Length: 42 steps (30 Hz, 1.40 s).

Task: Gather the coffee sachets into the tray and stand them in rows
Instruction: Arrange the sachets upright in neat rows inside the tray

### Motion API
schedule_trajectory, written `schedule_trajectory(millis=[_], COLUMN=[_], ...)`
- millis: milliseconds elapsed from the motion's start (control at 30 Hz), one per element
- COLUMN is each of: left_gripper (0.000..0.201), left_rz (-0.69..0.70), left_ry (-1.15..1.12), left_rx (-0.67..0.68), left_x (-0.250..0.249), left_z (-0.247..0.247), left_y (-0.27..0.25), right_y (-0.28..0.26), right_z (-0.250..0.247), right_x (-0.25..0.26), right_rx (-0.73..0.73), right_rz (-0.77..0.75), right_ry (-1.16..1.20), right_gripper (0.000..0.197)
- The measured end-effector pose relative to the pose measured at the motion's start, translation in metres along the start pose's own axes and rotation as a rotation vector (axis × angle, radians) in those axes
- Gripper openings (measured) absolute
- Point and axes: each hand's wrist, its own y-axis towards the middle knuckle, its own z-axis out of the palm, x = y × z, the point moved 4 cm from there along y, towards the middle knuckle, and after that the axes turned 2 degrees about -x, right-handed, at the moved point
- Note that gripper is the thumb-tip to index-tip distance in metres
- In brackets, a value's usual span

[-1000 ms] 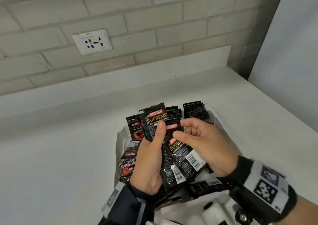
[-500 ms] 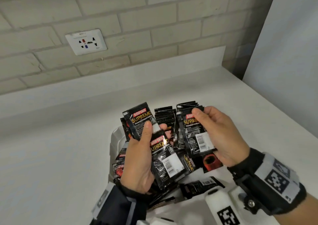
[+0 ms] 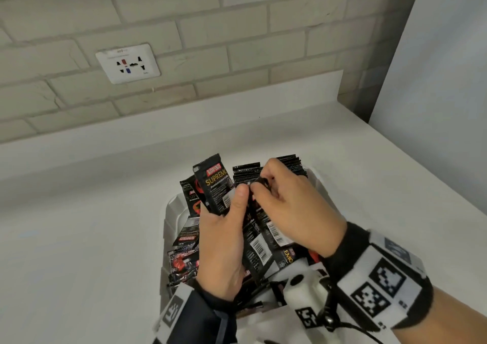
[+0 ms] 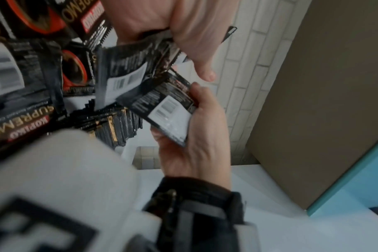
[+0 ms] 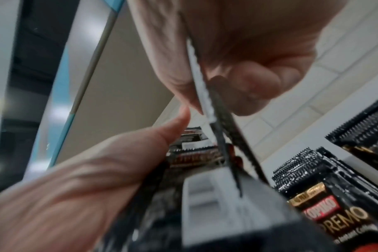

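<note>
Two rows (image 3: 266,171) stood at the tray's (image 3: 168,212) twelve o'clock; our left hand (image 3: 224,241) and right hand (image 3: 292,206) gripped loose sachets (image 3: 214,183), many unsorted.

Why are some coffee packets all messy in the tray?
The loose sachets on the white tray's left side lie flat and crisscrossed, not sorted yet. At the far end, standing sachets form neat rows. Nothing looks torn or spilled.
</note>
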Motion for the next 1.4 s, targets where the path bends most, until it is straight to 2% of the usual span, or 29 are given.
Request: schedule_trajectory(millis=[67,167,267,333,400,467,533,633,700,767,833,900,933,1000,1067,1133,1233,1400], left_gripper=[0.04,0.026,0.022,0.019,0.021,0.031,0.027,0.016,0.024,0.029,0.028,0.027,0.029,0.036,0.039,0.035,0.031,0.016], left_rz=[0.02,-0.003,-0.023,-0.004,-0.001,-0.018,-0.001,-0.006,-0.034,-0.04,-0.032,-0.004,0.012,0.032,0.074,0.141,0.22,0.264], left_ry=[0.035,0.055,0.09,0.115,0.1,0.088,0.085,0.088,0.066,0.065,0.076,0.121,0.151,0.204,0.264,0.312,0.337,0.236], left_rx=[-0.03,-0.05,0.02,0.096,0.146,0.167,0.176,0.188,0.175,0.161,0.169,0.178,0.184,0.213,0.239,0.272,0.28,0.172], left_x=[0.0,0.002,0.003,0.004,0.005,0.007,0.007,0.009,0.008,0.003,-0.003,-0.009,-0.012,-0.023,-0.037,-0.053,-0.072,-0.092], left_z=[-0.005,-0.009,0.003,0.012,0.018,0.019,0.017,0.01,0.001,-0.005,-0.008,-0.011,-0.013,-0.013,-0.013,-0.012,-0.019,-0.046], left_y=[0.004,0.007,0.0,-0.006,-0.011,-0.013,-0.015,-0.012,-0.007,-0.003,-0.001,0.001,0.003,0.005,0.006,0.007,0.009,0.015], right_y=[0.004,0.008,0.005,0.002,-0.001,-0.003,-0.006,-0.009,-0.01,-0.008,-0.003,0.004,0.008,0.016,0.022,0.028,0.035,0.051], right_z=[-0.007,-0.018,-0.014,-0.008,-0.006,-0.006,-0.006,-0.004,-0.004,-0.012,-0.025,-0.037,-0.04,-0.04,-0.034,-0.028,-0.025,-0.022], right_x=[-0.006,-0.011,-0.004,-0.001,-0.003,-0.005,-0.008,-0.012,-0.015,-0.019,-0.024,-0.023,-0.019,-0.006,0.009,0.022,0.039,0.059], right_rx=[-0.015,-0.072,-0.053,-0.017,0.038,0.105,0.143,0.222,0.277,0.224,0.093,0.022,0.031,0.139,0.277,0.342,0.309,0.321], right_rz=[0.025,0.012,-0.02,-0.007,0.074,0.167,0.217,0.245,0.27,0.274,0.217,0.118,0.057,-0.05,-0.129,-0.197,-0.244,-0.274], right_ry=[0.001,-0.141,-0.147,-0.058,0.083,0.259,0.37,0.531,0.674,0.747,0.662,0.445,0.351,0.23,0.163,0.144,0.119,0.017], right_gripper=[0.012,0.014,0.015,0.021,0.03,0.047,0.056,0.053,0.045,0.029,0.018,0.02,0.024,0.035,0.047,0.051,0.045,0.023])
